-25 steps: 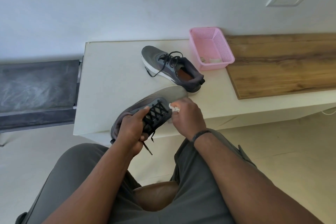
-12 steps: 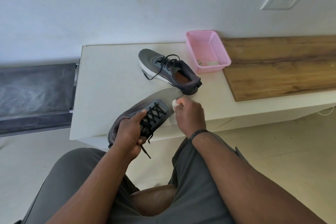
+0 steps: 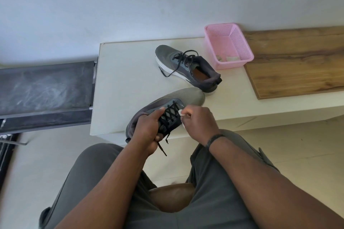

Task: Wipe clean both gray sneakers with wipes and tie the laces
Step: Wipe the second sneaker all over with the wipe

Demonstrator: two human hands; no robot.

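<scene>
Surface: pale white table (image 3: pixel 130 72) stood against a white wall, beyond both hands; a wood-grain board (image 3: pixel 297 61) lay on its right part, well right of the right hand.
Held sneaker: gray sneaker (image 3: pixel 178 98) with black laces (image 3: pixel 170 115) was between the hands, over the near table edge, toe pointing away and to the right.
Left hand: left hand (image 3: pixel 149 132) gripped the heel end of the held sneaker, fingers curled round the collar, thumb lying beside the laces; a loose lace end hung below it.
Right hand: right hand (image 3: pixel 199 122) pinched a small white wipe (image 3: pixel 181 114), pressed against the sneaker's side just beside the laces.
Second sneaker: other gray sneaker (image 3: pixel 186 69) sat upright on the table, beyond the right hand, laces loose, heel nearer the hands.
Container: pink mesh basket (image 3: pixel 240 42) stood beyond and right of the right hand, just beside the second sneaker, partly on the board.
Container contents: a few pale crumpled scraps (image 3: pixel 229 58) lay at the bottom; what they were could not be told.
Seat: person sat, gray trousers (image 3: pixel 214 201) below both arms.
</scene>
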